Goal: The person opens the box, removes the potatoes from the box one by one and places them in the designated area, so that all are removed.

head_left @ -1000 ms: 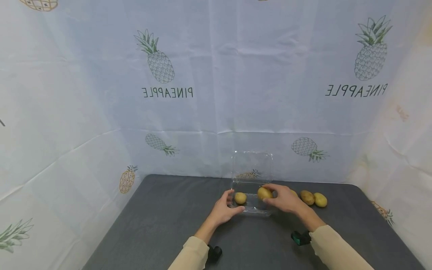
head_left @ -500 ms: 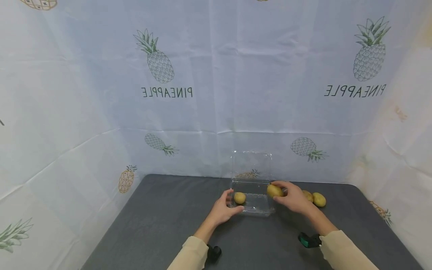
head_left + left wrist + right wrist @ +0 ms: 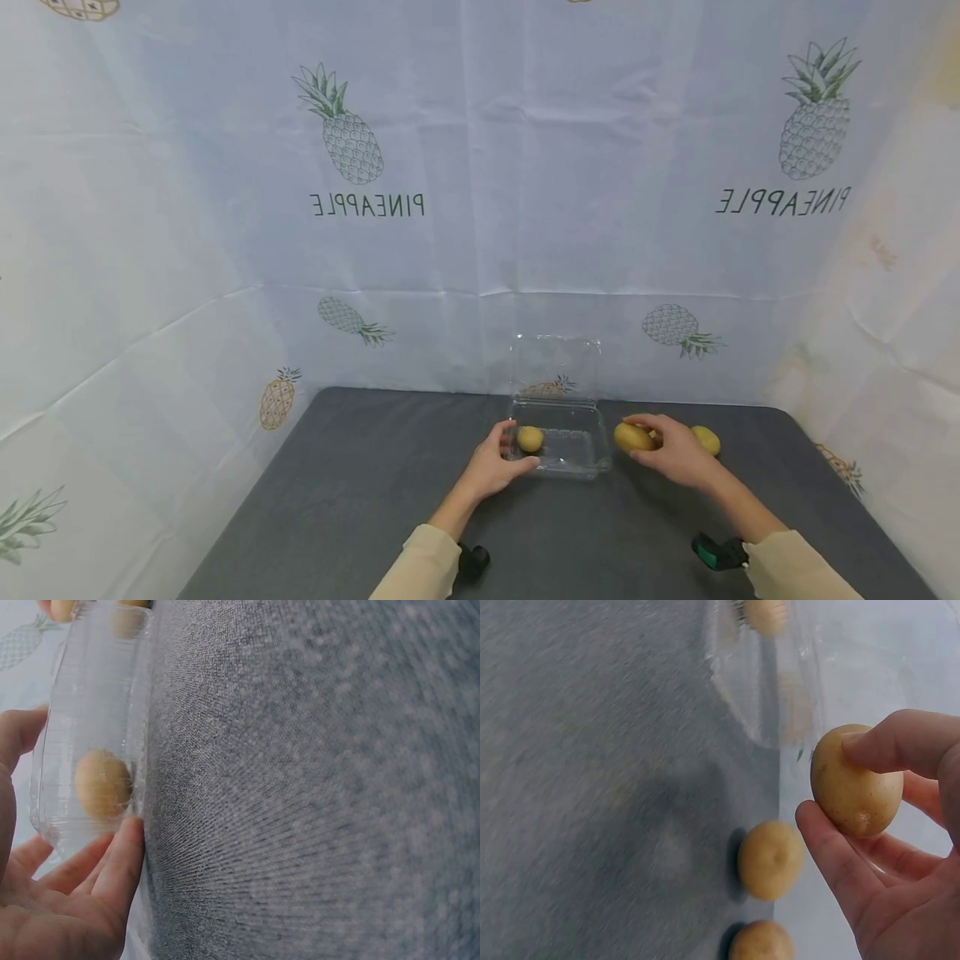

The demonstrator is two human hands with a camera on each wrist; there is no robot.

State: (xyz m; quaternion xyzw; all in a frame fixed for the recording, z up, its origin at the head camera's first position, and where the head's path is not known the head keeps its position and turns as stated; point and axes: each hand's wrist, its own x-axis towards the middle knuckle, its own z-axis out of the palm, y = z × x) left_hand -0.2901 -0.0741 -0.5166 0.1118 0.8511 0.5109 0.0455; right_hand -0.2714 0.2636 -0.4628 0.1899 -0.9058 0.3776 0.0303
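Note:
My right hand pinches a yellow potato between thumb and fingers, just right of a clear plastic clamshell container. In the right wrist view the held potato is above the table, apart from the container. The container's lid stands raised at the back. Inside, at its left end, lies one smaller potato. My left hand holds the container's left end, thumb at the front side and fingers at the end wall, as the left wrist view also shows around the lone potato.
Right of the container, more potatoes lie on the dark grey table; one potato shows past the right hand, which partly hides another. The right wrist view shows two loose ones, the nearer potato included. A pineapple-print curtain hangs behind.
My right hand has moved right with the potato, from over the container's right part to outside it, beside the loose potatoes. The left hand stays at the container.

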